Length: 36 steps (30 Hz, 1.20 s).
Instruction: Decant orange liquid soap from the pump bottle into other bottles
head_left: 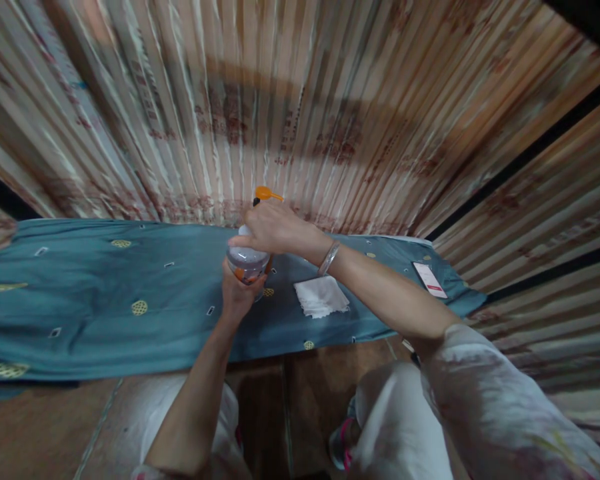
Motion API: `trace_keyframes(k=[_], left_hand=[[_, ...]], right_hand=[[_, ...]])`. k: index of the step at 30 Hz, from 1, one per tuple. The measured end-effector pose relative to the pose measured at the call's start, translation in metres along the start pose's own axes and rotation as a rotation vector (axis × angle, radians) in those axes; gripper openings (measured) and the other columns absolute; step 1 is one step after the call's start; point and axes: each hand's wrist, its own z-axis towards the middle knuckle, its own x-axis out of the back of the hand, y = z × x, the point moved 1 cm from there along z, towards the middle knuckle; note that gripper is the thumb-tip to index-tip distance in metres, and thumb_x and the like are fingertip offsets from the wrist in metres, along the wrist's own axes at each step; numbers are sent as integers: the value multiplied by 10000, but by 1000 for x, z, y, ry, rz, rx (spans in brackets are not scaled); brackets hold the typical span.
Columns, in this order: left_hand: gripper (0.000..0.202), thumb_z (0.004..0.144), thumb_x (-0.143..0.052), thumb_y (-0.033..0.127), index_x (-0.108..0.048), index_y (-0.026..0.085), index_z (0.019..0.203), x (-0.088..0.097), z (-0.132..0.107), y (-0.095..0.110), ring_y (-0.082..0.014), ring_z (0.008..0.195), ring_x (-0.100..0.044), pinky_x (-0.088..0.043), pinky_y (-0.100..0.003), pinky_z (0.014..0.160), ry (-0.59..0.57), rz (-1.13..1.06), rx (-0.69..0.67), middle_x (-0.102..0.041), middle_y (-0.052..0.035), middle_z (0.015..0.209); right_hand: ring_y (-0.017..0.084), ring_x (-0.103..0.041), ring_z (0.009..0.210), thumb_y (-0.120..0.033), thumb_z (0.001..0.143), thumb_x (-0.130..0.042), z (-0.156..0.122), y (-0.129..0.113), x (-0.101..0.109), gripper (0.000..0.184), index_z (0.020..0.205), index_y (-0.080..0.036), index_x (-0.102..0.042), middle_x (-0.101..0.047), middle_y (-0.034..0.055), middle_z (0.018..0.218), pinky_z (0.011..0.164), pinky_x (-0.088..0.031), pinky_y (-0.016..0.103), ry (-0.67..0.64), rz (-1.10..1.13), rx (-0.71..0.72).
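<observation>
From the head view, I see both hands meeting on one pump bottle (pixel 247 261), held just above the teal cover (pixel 105 300) near its middle. The left hand (pixel 237 293) comes from below, its fingers wrapped closed around the bottle's lower body. That grip seems to carry the weight and keep the bottle upright. The right hand (pixel 273 230) lies over the top, fingers curled shut around the neck just under the orange pump head (pixel 266 194), which sticks out past the knuckles. I judge this two-handed hold steadies the body against whatever the upper hand does at the neck.

A silver bangle (pixel 329 258) sits on the right wrist. Just beside the bottle, to its right, a folded white cloth (pixel 321 297) lies flat on the cover, close enough to reach. Farther right, near the cover's edge, lies a white card with a red band (pixel 429 279); it could be a phone. A striped curtain (pixel 330 100) hangs behind.
</observation>
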Motion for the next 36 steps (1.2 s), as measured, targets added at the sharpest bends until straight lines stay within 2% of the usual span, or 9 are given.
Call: trace_keyframes(k=[3, 8, 11, 14, 17, 21, 27, 33, 36], left_hand=[[774, 568, -893, 238, -474, 226, 1220, 0, -1, 1, -304, 1063, -690, -598, -520, 940, 16, -18, -11, -683, -83, 1151], [821, 582, -879, 226, -452, 216, 1284, -1, -1, -2, -298, 1060, -694, -593, -536, 949, -9, -56, -17, -672, -101, 1191], [814, 582, -877, 210, -463, 211, 1284, -1, -1, -3, -313, 1111, -681, -576, -553, 983, -6, -61, -35, -666, -106, 1210], [831, 564, -889, 205, -469, 203, 1281, -1, -1, -3, -328, 1134, -674, -569, -564, 993, 10, -57, -32, -662, -117, 1224], [824, 560, -896, 218, -478, 199, 1270, -1, -1, -3, -328, 1116, -683, -583, -564, 967, 11, -63, -32, -671, -119, 1201], [811, 564, -890, 242, -478, 211, 1262, -1, 0, -7, -326, 1128, -676, -580, -573, 972, 6, -81, -57, -670, -108, 1196], [795, 561, -887, 252, -477, 220, 1242, -2, 1, -10, -333, 1168, -656, -556, -585, 1005, 15, -71, -47, -657, -108, 1220], [795, 567, -881, 255, -467, 214, 1245, -1, -1, -5, -323, 1176, -653, -563, -562, 1000, 3, -56, -35, -661, -111, 1215], [799, 581, -873, 243, -466, 202, 1268, -1, -1, -3, -321, 1171, -659, -565, -546, 1004, -5, -49, -28, -662, -119, 1224]], right_hand=[[316, -654, 1081, -455, 1010, -486, 2, -1, -2, 481, 1115, -46, -715, -740, 209, 1098, 893, -460, 401, 30, 26, 22], [280, -675, 1048, -345, 960, -601, 2, 6, -4, 344, 1165, -87, -701, -752, 159, 1093, 876, -454, 367, -56, 61, 94], [281, -665, 1065, -397, 941, -642, 1, 9, -4, 426, 1236, -89, -659, -748, 157, 1100, 888, -449, 367, -41, 68, 114], [314, -654, 1081, -480, 989, -538, 2, 7, -3, 509, 1224, -46, -660, -733, 207, 1120, 888, -454, 398, 11, 59, 45], [327, -649, 1072, -425, 1007, -506, 2, 4, 0, 457, 1161, -41, -701, -735, 219, 1109, 883, -455, 412, -8, 47, 15], [294, -644, 1080, -289, 930, -645, 1, 5, 7, 329, 1174, -75, -700, -742, 177, 1115, 885, -443, 367, -101, 81, 105], [316, -643, 1083, -428, 965, -588, 3, 4, 11, 456, 1215, -56, -671, -728, 213, 1141, 891, -451, 394, -50, 80, 51], [301, -647, 1079, -241, 903, -667, 2, 1, 16, 324, 1175, -71, -709, -743, 185, 1118, 901, -447, 382, -137, 65, 94], [281, -642, 1077, -287, 876, -712, 1, 5, 14, 378, 1204, -101, -692, -744, 157, 1117, 896, -444, 354, -133, 101, 122]])
